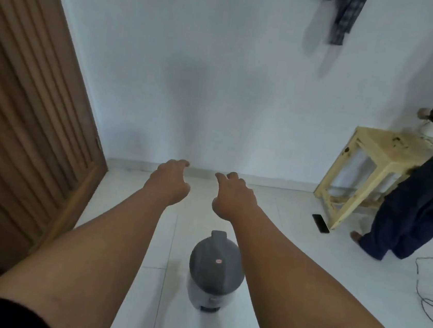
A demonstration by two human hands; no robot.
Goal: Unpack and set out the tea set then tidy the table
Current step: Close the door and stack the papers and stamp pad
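Both my arms stretch straight out in front of me over a white tiled floor. My left hand and my right hand hang side by side in the air with fingers loosely curled, and neither holds anything. Below and between my forearms a grey-lidded pedal bin stands on the floor. No tea set or table shows in this view.
A brown wooden door fills the left. At the right a pale wooden stool stands by the wall, a dark phone lies beside its leg, and a person in dark trousers holds a cable. Checked cloth hangs on the wall.
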